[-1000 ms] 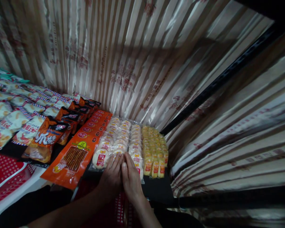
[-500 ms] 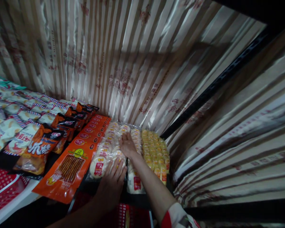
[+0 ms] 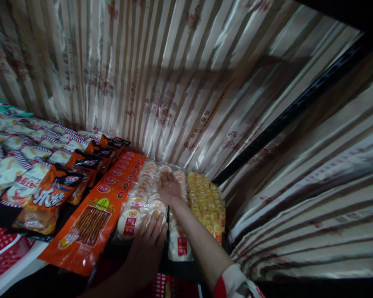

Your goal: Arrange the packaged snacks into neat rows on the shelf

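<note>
My left hand (image 3: 149,240) lies flat, fingers stretched out, over the near end of a row of clear packs of round white crackers (image 3: 130,223) with red labels. Farther back, my right hand (image 3: 170,188) rests on the same white packs, palm down and fingers extended. Its forearm crosses a second row of white packs (image 3: 178,236). Neither hand is wrapped around a pack. Right of these rows sit small yellow wrapped snacks (image 3: 205,198). To the left lie long orange packets of brown sticks (image 3: 93,223).
Orange-and-black snack bags (image 3: 49,203) and white chip bags (image 3: 6,174) stand in rows at the left. A red basket (image 3: 6,256) is at the lower left. Striped shiny curtain (image 3: 161,82) hangs behind. A black metal post (image 3: 286,111) slants at the right.
The right hand lies slightly flatter, its fingers straighter on the white packs. The left hand stays on the near packs. The view has shifted slightly.
</note>
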`<state>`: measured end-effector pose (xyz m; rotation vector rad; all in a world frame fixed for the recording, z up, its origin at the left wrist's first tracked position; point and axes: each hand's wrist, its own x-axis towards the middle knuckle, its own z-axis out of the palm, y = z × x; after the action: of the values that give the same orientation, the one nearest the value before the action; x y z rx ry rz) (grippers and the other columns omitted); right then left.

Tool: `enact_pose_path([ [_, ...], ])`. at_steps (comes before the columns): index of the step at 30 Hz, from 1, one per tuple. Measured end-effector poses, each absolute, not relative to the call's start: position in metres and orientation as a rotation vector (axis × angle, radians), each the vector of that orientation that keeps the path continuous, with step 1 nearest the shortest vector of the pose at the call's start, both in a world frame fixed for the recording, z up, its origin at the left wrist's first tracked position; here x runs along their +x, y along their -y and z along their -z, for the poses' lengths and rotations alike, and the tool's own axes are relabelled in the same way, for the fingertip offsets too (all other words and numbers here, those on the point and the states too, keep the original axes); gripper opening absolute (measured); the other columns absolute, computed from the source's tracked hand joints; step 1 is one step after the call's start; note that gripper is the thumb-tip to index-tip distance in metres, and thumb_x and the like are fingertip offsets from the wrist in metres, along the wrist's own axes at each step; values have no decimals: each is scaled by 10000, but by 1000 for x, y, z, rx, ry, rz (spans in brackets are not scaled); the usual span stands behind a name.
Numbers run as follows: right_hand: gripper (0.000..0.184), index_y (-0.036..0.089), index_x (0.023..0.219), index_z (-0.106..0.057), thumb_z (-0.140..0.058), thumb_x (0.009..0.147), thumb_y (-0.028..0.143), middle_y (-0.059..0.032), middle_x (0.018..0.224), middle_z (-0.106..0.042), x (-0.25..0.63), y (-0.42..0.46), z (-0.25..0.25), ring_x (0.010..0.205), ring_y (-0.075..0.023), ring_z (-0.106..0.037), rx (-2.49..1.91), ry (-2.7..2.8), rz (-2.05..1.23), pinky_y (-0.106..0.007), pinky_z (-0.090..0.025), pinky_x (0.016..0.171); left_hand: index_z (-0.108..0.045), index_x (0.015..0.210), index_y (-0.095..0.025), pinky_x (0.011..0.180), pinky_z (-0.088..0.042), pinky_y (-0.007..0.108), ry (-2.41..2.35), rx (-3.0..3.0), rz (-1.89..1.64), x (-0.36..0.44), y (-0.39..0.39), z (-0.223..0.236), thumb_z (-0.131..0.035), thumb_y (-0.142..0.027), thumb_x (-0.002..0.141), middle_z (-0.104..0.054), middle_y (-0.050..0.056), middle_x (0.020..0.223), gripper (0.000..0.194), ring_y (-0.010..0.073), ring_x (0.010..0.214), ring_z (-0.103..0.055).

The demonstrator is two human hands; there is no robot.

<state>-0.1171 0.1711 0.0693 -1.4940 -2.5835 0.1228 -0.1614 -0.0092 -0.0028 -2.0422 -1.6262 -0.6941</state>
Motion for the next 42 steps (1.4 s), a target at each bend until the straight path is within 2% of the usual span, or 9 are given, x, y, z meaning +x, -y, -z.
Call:
enact_pose_path([
  [6,487,165,1355,-415,-236,961,389,-124,1444,-395,-118,-208,-69,1364,-245,-277,-1573,2620,-2,-497,-102,1107,-521,1243,-147,1119,-80,455,1601,-2029,706,-163,9,-4,-458,-258,855,-508,123,1342,408,291,1304,-363],
  [11,468,137,1348,-412,-224,967,333,-134,1397,-455,-123,-215,-64,1315,-227,-368,-1543,2659,-11,-497,-51,1117,-523,1238,-149,1126,-57,454,1593,-2042,687,-164,9,-6,-444,-260,859,-515,116,1336,403,275,1305,-362],
  [17,496,42,1359,-392,-241,969,308,-169,1407,-432,-126,-212,-60,1336,-218,-337,-1501,2667,-18,-384,-136,1126,-511,1255,-133,1119,-95,478,1599,-2035,712,-162,9,2,-434,-250,852,-502,130,1346,427,300,1310,-355],
  [23,485,81,1372,-395,-213,979,300,-113,1459,-372,-98,-217,-78,1363,-175,-279,-1426,2637,19,-295,-189,1117,-499,1275,-171,1107,-147,460,1621,-2053,747,-163,11,1,-442,-199,834,-491,104,1364,445,287,1319,-348],
  [27,415,61,1294,-486,-360,926,205,-130,1336,-516,-64,-229,-95,1265,-184,-421,-1409,2685,33,-268,-269,1074,-520,1250,-187,1103,-162,435,1627,-2067,796,-157,13,-12,-447,-212,837,-499,83,1361,419,273,1313,-357],
  [30,336,99,1184,-577,-434,889,172,-103,1209,-611,-45,-236,-101,1164,-178,-509,-1394,2741,15,-263,-327,1027,-599,1101,-166,1109,-167,422,1587,-2097,893,-147,13,-16,-425,-230,850,-506,90,1353,312,261,1299,-375],
  [33,288,112,1107,-610,-424,895,164,-102,1147,-638,-37,-239,-100,1109,-176,-540,-1384,2755,10,-273,-358,997,-627,979,-146,1107,-204,434,1590,-2097,990,-144,10,-11,-390,-191,855,-532,110,1319,272,257,1298,-382],
  [37,265,107,1053,-621,-414,900,169,-116,1105,-647,-36,-237,-98,1104,-184,-545,-1345,2745,-1,-286,-364,1002,-610,1016,-92,1084,-272,461,1681,-2039,985,-150,8,-3,-378,-131,856,-523,159,1314,284,283,1323,-351],
  [42,316,128,1159,-579,-416,892,169,-109,1228,-594,-39,-231,-101,1226,-193,-472,-1270,2696,-17,-315,-299,1080,-589,1038,-164,1102,-236,449,1436,-2206,920,-143,22,-3,-442,-209,896,-543,100,1292,210,271,1324,-349],
])
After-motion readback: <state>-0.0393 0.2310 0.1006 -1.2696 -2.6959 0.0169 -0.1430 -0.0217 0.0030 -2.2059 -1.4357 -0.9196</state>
